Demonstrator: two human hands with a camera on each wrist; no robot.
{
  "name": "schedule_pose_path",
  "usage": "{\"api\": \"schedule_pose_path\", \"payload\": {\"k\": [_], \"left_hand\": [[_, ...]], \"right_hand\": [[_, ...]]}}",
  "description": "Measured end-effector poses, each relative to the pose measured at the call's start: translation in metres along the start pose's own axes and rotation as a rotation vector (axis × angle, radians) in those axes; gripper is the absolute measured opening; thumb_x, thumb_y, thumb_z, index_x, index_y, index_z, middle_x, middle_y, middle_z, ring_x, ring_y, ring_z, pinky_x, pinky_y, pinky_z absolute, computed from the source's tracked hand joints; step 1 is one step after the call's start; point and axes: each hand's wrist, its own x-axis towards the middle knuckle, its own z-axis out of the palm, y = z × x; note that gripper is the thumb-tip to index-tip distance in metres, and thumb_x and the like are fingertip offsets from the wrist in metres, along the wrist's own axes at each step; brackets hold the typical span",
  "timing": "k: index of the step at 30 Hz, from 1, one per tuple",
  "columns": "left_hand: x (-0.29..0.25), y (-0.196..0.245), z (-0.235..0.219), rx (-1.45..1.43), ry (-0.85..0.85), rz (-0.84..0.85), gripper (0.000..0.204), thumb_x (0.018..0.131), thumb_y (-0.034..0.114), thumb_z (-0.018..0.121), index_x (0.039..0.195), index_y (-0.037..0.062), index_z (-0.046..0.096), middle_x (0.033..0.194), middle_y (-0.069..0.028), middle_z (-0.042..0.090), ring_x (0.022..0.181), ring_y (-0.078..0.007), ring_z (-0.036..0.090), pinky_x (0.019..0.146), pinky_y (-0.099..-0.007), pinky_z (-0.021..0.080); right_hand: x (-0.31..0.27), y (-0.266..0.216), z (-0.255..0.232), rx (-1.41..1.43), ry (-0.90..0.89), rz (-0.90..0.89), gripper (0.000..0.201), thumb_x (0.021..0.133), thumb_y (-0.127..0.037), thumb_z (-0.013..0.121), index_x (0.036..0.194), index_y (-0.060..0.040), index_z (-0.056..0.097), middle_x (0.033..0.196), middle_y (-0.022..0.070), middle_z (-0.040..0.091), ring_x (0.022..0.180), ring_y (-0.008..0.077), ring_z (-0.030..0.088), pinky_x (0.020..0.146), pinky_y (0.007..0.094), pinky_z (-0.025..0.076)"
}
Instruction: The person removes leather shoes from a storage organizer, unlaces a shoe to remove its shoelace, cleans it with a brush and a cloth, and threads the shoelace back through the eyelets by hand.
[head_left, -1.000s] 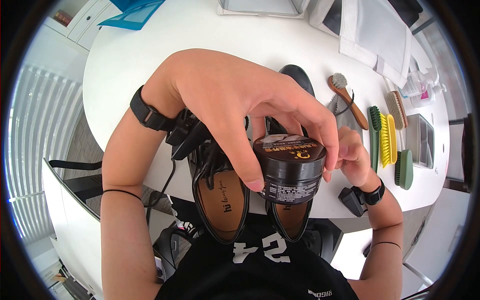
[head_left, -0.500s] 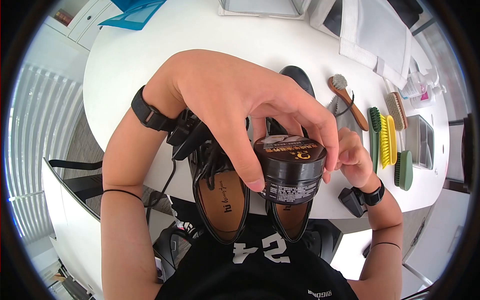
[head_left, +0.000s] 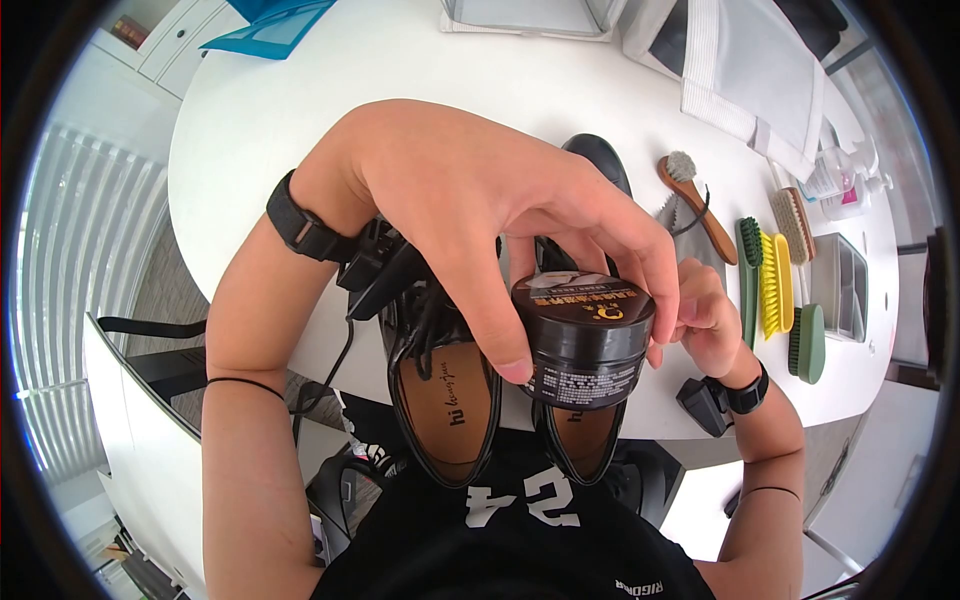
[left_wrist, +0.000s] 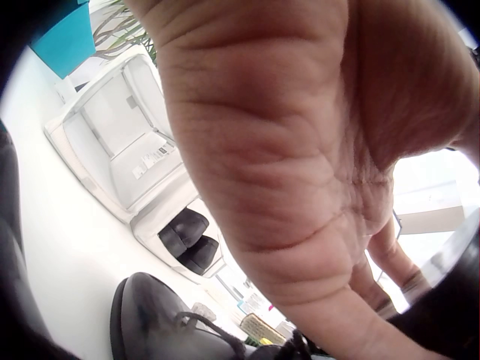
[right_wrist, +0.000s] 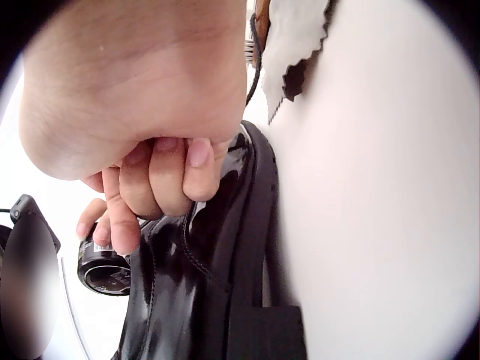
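Observation:
My left hand (head_left: 470,200) grips a round black jar of shoe polish (head_left: 585,345) from above, thumb on its near side and fingers over its far rim, and holds it over two black leather shoes. The left shoe (head_left: 445,400) and the right shoe (head_left: 580,440) lie on the white table (head_left: 300,120) with their tan insoles facing me. My right hand (head_left: 705,320) sits just right of the jar, fingers curled into the palm (right_wrist: 161,169), holding nothing. In the right wrist view the jar (right_wrist: 105,271) shows beyond the glossy shoe (right_wrist: 217,262). The left palm (left_wrist: 300,150) fills the left wrist view.
To the right lie a wooden brush (head_left: 695,200), a grey cloth (head_left: 685,225), green and yellow brushes (head_left: 765,275), another green brush (head_left: 808,340), a small metal box (head_left: 840,285) and a clear bottle (head_left: 835,175). White fabric (head_left: 750,70) lies at the back right. An open white box (left_wrist: 127,142) stands behind.

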Motion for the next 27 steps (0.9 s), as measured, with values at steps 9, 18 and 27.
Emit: {"api": "schedule_pose_path", "payload": {"k": [9,18,27], "left_hand": [[0.000,0.001,0.001,-0.002,0.007,-0.008,0.074,0.080,0.007,0.090,0.148,0.0048,0.061,0.145,-0.0137,0.065,0.133,-0.0302,0.067,0.082,-0.0368,0.073],[0.000,0.000,0.002,-0.015,0.020,-0.014,0.073,0.079,0.005,0.090,0.146,0.0044,0.062,0.145,-0.0142,0.065,0.133,-0.0298,0.067,0.084,-0.0367,0.073],[0.000,0.001,0.002,-0.016,0.015,-0.018,0.073,0.079,0.004,0.090,0.146,0.0041,0.061,0.146,-0.0144,0.065,0.134,-0.0291,0.066,0.085,-0.0367,0.073]], "right_hand": [[0.003,0.000,0.002,-0.011,0.005,-0.064,0.051,0.082,-0.034,0.038,0.058,0.0012,0.067,0.056,0.0127,0.062,0.049,0.0201,0.047,0.052,0.0343,0.040],[0.002,0.001,0.002,0.010,-0.006,-0.076,0.051,0.082,-0.034,0.038,0.058,0.0009,0.067,0.058,0.0125,0.064,0.049,0.0200,0.047,0.052,0.0338,0.040],[0.001,-0.006,0.002,-0.034,0.020,0.040,0.051,0.085,-0.031,0.039,0.056,0.0007,0.066,0.057,0.0109,0.065,0.049,0.0173,0.046,0.052,0.0327,0.039]]}}
